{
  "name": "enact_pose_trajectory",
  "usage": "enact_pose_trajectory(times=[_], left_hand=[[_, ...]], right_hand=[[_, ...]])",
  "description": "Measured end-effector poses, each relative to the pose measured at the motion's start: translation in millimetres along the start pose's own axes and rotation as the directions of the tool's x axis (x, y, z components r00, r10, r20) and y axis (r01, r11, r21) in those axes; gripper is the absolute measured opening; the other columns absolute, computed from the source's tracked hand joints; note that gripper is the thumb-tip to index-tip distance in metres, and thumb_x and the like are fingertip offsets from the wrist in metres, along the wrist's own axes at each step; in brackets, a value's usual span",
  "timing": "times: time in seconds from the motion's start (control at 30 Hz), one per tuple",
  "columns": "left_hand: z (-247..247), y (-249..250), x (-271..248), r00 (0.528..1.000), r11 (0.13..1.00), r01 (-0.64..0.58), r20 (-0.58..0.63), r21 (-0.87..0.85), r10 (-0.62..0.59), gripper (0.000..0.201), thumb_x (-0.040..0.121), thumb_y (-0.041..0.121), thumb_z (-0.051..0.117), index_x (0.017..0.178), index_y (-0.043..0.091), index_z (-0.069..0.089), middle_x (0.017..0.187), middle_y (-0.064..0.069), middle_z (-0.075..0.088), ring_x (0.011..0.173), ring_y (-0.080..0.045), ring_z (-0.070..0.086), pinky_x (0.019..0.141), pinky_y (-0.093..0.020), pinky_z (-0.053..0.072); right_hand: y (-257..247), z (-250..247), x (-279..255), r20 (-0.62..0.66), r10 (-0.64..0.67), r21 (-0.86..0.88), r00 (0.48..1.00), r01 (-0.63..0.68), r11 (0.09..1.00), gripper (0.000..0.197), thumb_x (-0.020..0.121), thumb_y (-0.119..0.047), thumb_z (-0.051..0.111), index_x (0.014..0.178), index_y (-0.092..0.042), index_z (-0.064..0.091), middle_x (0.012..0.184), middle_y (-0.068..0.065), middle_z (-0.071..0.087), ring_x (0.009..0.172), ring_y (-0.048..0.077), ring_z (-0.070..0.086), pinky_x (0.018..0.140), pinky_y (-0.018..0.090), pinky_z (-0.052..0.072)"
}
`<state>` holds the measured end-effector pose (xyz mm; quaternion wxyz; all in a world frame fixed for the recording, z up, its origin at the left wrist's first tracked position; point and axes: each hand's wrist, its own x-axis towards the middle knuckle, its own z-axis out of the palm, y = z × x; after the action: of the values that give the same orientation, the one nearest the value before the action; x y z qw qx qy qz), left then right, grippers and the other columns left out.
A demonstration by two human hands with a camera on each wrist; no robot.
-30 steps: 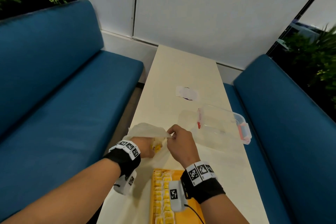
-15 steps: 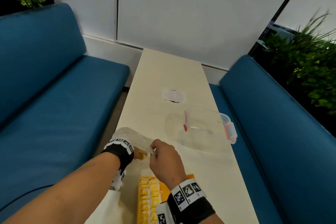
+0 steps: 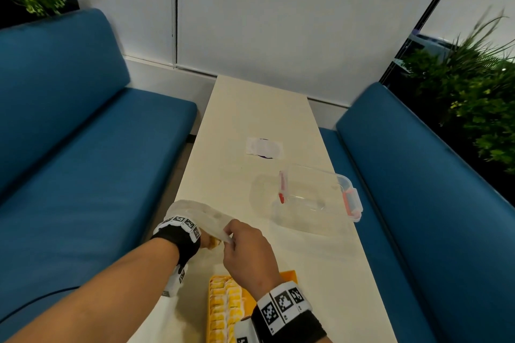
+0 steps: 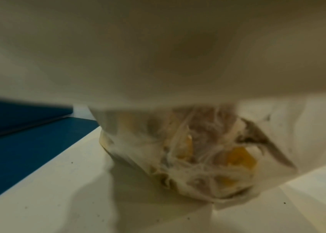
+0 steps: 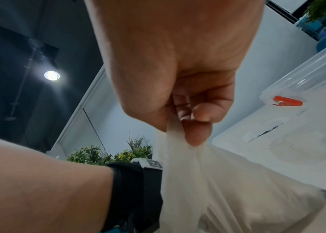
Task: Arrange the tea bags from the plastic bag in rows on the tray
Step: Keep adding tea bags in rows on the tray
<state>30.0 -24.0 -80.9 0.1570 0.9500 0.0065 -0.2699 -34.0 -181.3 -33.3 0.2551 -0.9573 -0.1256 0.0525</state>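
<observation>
Right hand (image 3: 249, 252) pinching plastic bag (image 3: 198, 216) rim on counter (image 3: 259, 108), left hand (image 3: 204, 239) inside, grip unseen; hold mouth wide, draw one tea bag (image 4: 240, 157) toward tray (image 3: 289, 276).

Right hand (image 5: 178, 71) pinches bunched edge of plastic bag (image 5: 228, 189) between thumb and fingers (image 5: 198, 135). Left forearm with black wrist strap (image 5: 130, 193) beside bag. Clear container (image 5: 308, 75), red clip (image 5: 288, 100) right.

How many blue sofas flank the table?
2: one blue sofa runs along the table's left side, the other sofa along its right. Both are cut off by the frame's edges.
</observation>
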Motion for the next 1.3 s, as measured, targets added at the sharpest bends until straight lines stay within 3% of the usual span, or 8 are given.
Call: enact_pose_trajectory(times=[0.27, 0.37, 0.57, 0.67, 0.83, 1.0, 1.13, 1.3], left_hand=[[10.9, 1.1, 13.0, 0.997, 0.994, -0.079, 0.026, 0.079, 0.077, 0.019, 0.096, 0.026, 0.058, 0.114, 0.023, 0.063, 0.109, 0.002, 0.058, 0.096, -0.015, 0.046, 0.081, -0.026, 0.044], [27.0, -0.5, 25.4, 0.986, 0.999, -0.032, 0.164, 0.040, 0.025, 0.038, 0.104, 0.026, 0.051, 0.140, 0.014, 0.056, 0.142, -0.009, 0.057, 0.121, -0.022, 0.055, 0.094, -0.028, 0.044], [82.5, -62.5, 118.2, 0.999, 0.998, 0.044, -0.009, 0.042, -0.043, 0.036, 0.082, 0.052, 0.054, 0.113, 0.066, 0.041, 0.140, 0.010, 0.057, 0.114, -0.013, 0.057, 0.105, -0.033, 0.046], [89.8, -67.0, 117.2, 0.999, 0.996, 0.052, 0.004, 0.074, -0.053, 0.070, 0.090, 0.052, 0.045, 0.155, 0.043, 0.024, 0.162, 0.002, 0.033, 0.143, -0.023, 0.039, 0.119, -0.041, 0.032], [59.8, -47.2, 56.9, 0.991, 0.999, -0.016, -0.129, 0.046, 0.021, 0.078, 0.095, 0.044, 0.041, 0.159, 0.040, -0.002, 0.168, 0.010, 0.001, 0.152, -0.019, 0.019, 0.124, -0.040, 0.023], [37.4, -22.9, 40.5, 0.979, 0.994, -0.034, -0.196, 0.105, 0.054, 0.067, 0.105, 0.035, 0.042, 0.161, 0.025, 0.008, 0.167, 0.001, 0.018, 0.148, -0.023, 0.033, 0.120, -0.038, 0.031], [30.0, -14.9, 23.2, 0.982, 0.982, -0.022, -0.182, 0.190, 0.058, 0.084, 0.102, 0.024, 0.047, 0.159, 0.025, -0.014, 0.169, 0.001, -0.010, 0.157, -0.022, 0.005, 0.127, -0.039, 0.013], [32.7, -15.2, 40.2, 0.999, 0.993, -0.004, -0.040, 0.115, 0.009, 0.061, 0.104, 0.035, 0.048, 0.157, 0.015, 0.026, 0.160, -0.006, 0.034, 0.144, -0.026, 0.037, 0.120, -0.039, 0.029]], right_hand=[[3.7, 2.4, 0.3, 0.005, 0.013, 0.024, 1.000, -0.014, 1.000, 0.027, 0.092, -0.021, 0.049, 0.117, -0.027, 0.058, 0.109, -0.002, 0.068, 0.096, 0.022, 0.064, 0.080, 0.035, 0.053], [6.7, 3.8, -0.3, 0.007, 0.021, 0.030, 1.000, -0.021, 0.999, 0.027, 0.092, -0.021, 0.049, 0.116, -0.028, 0.058, 0.108, -0.002, 0.068, 0.096, 0.021, 0.064, 0.080, 0.034, 0.054], [11.4, 5.9, 0.1, 0.000, 0.037, 0.078, 0.999, -0.037, 0.996, 0.023, 0.092, -0.018, 0.050, 0.111, -0.027, 0.058, 0.104, -0.002, 0.068, 0.093, 0.021, 0.064, 0.077, 0.033, 0.054], [13.9, 5.0, 1.9, -0.006, 0.057, 0.110, 0.998, -0.056, 0.992, 0.023, 0.091, -0.017, 0.050, 0.110, -0.027, 0.059, 0.100, 0.000, 0.070, 0.090, 0.021, 0.065, 0.074, 0.031, 0.053], [17.5, -0.5, 8.6, -0.016, 0.104, 0.165, 0.994, -0.100, 0.981, 0.019, 0.092, -0.015, 0.051, 0.105, -0.027, 0.059, 0.094, 0.000, 0.069, 0.081, 0.018, 0.064, 0.065, 0.030, 0.051], [19.6, -5.9, 14.6, -0.024, 0.167, 0.215, 0.986, -0.158, 0.964, 0.020, 0.090, -0.012, 0.047, 0.101, -0.024, 0.057, 0.088, 0.006, 0.069, 0.065, 0.017, 0.056, 0.051, 0.022, 0.039], [16.6, -11.6, 19.8, -0.050, 0.183, 0.232, 0.982, -0.167, 0.958, 0.015, 0.091, -0.012, 0.046, 0.098, -0.021, 0.056, 0.085, 0.007, 0.068, 0.068, 0.023, 0.062, 0.052, 0.026, 0.043], [17.8, -9.8, 27.2, -0.050, 0.220, 0.252, 0.974, -0.201, 0.947, 0.010, 0.093, -0.014, 0.047, 0.094, -0.021, 0.054, 0.085, 0.005, 0.067, 0.073, 0.024, 0.067, 0.064, 0.040, 0.059]])
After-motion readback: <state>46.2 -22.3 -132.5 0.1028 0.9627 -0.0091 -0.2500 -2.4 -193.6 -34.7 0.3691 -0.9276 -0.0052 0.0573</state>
